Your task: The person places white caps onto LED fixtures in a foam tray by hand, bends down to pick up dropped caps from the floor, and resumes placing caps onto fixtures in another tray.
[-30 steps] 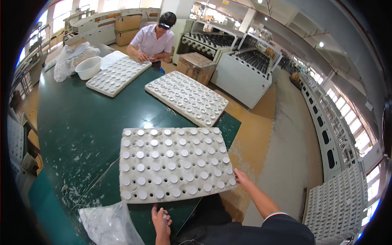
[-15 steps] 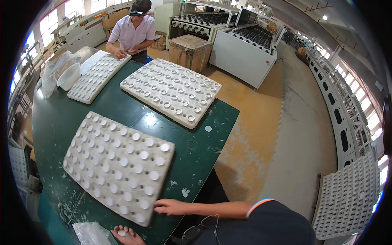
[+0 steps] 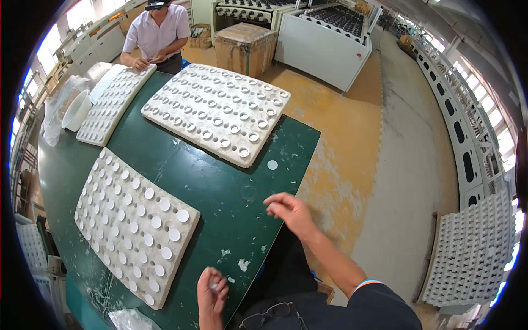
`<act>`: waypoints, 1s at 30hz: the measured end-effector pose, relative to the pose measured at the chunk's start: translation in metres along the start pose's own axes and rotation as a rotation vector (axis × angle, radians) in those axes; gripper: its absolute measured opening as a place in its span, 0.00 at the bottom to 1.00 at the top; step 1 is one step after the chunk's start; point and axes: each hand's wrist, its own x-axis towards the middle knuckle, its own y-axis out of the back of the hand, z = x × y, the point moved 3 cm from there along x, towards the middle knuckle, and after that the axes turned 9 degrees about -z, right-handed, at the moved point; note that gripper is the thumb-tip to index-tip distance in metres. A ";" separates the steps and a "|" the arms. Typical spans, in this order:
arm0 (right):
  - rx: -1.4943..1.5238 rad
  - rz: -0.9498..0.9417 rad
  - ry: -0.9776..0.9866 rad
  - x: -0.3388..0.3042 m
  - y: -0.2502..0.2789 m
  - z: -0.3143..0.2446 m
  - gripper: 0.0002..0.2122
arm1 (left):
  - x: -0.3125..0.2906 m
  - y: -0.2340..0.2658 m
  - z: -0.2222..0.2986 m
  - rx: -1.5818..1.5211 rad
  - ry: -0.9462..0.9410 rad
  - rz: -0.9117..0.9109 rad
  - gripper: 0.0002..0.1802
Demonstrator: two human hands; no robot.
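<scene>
My left hand [image 3: 212,291] is raised over the near edge of the green table, its fingers curled around something small and whitish, seemingly a white disc, mostly hidden. To its left lies a thick pale foam board [image 3: 159,220] with rows of white discs standing on it. My right hand [image 3: 290,213] hovers by the table's right edge, fingers loosely bent and apart from the thumb, with nothing visible in it. A single loose white disc [image 3: 272,165] rests on the table beyond it. Farther off sits a second foam board [image 3: 220,91] bearing rows of white rings.
Across the table [image 3: 132,165] a person [image 3: 157,33] works at a third board [image 3: 113,104], beside a white tub [image 3: 77,111] and clear plastic [image 3: 58,104]. Another plastic bag [image 3: 132,319] lies at the near edge. Behind stand a taped carton [image 3: 245,49] and machines. Stacked boards [image 3: 470,253] stand right.
My right hand has left the near board's corner and moved up and right. My left hand has risen and moved right. The view has shifted, and the near board now sits farther left.
</scene>
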 end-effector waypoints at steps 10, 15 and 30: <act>-0.647 -0.032 0.103 0.084 0.062 -0.067 0.12 | 0.080 -0.125 0.008 0.574 -0.125 -0.059 0.08; -1.027 -0.229 0.307 0.131 0.086 0.045 0.12 | 0.058 -0.084 -0.033 0.401 -0.234 0.181 0.07; -1.254 -0.631 -0.173 0.190 0.086 0.043 0.15 | -0.089 0.010 -0.126 -0.029 -0.630 0.470 0.08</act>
